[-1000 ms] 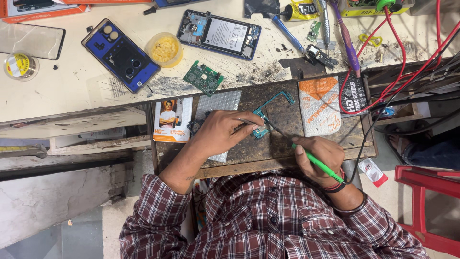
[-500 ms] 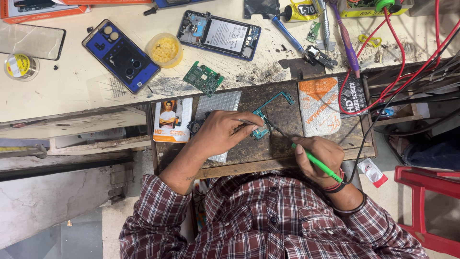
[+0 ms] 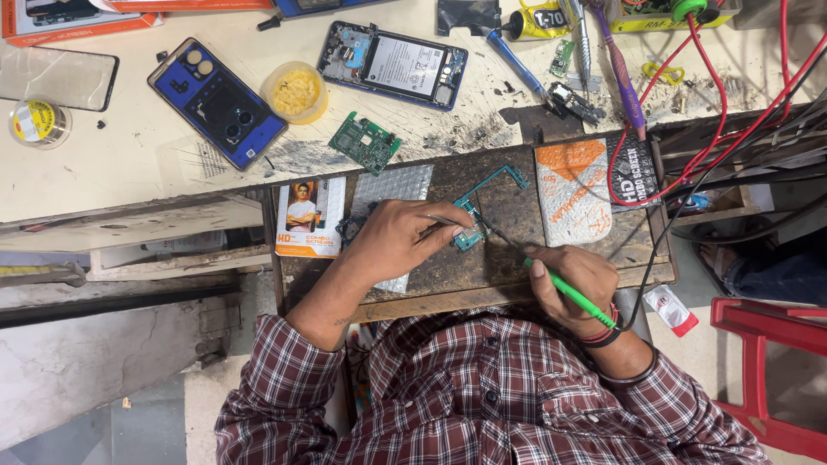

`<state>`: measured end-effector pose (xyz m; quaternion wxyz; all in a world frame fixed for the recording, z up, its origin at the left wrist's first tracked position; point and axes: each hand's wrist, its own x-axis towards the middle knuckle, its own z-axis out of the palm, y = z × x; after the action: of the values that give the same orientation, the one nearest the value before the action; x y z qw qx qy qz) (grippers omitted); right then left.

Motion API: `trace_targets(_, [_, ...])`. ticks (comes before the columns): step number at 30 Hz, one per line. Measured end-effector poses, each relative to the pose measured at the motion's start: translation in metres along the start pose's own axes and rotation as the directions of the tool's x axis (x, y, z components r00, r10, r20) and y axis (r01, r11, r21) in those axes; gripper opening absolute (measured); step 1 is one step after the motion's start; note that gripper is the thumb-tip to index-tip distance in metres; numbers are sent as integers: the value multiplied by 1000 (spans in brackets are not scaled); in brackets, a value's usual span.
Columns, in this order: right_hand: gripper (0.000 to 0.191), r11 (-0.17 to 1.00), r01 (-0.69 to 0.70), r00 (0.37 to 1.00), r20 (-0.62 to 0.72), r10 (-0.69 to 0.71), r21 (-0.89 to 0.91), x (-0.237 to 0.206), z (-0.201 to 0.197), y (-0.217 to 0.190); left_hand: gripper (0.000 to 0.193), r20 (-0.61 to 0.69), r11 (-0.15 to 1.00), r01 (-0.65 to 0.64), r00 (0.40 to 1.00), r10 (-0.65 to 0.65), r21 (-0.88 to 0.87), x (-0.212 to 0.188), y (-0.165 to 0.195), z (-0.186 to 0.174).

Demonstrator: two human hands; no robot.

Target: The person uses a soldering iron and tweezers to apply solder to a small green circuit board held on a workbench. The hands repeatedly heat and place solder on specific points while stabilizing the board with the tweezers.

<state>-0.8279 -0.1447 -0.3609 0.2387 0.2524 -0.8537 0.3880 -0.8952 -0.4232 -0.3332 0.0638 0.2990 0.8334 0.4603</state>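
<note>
Teal, angular circuit board lay at the centre of the frame on a dark, scarred wooden work board, its long axis running diagonally from lower left up to a thin arm ending at upper right. Left hand sat just to the left of it, fingers curled shut and pinching a thin metal tool, apparently tweezers, whose tips touched the lower end of the circuit board. Right hand lay to the lower right, fingers closed round a green-handled soldering iron; its dark tip pointed up and left and met the board at the same spot, so both hands worked from opposite sides, the left being the nearer. Largest item behind, on the pale bench at upper centre, was an opened phone with its inside and a white-labelled battery showing. A blue phone back cover lay at upper left, tilted. An orange-and-white packet lay right of the circuit board, with a black packet touching it on its right. An orange-and-white card with a small portrait lay left of the left hand. A small green board and a round yellow tub sat above. A yellow-labelled tape roll was at the far left, and a small red-and-white sachet at lower right.
</note>
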Motion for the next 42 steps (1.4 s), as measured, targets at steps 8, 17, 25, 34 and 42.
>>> trace_targets(8, [12, 999, 45, 999, 3, -45, -3, 16, -3, 6, 16, -5, 1000, -4, 1000, 4, 13, 13, 1, -9])
trace_targets(17, [12, 1000, 11, 1000, -5, -11, -9, 23, -6, 4, 17, 15, 999, 38, 999, -38, 15, 18, 4, -11])
trace_targets(25, [12, 999, 46, 999, 7, -46, 26, 27, -9, 3, 17, 1, 1000, 16, 1000, -16, 10, 20, 8, -15])
trace_targets(34, [12, 996, 75, 997, 16, -76, 44, 30, -10, 1, 17, -7, 1000, 1, 1000, 0, 23, 19, 11, -19])
trace_targets(42, [8, 998, 67, 998, -18, -67, 1, 29, -13, 3, 17, 2, 1000, 25, 1000, -25, 1, 24, 16, -16])
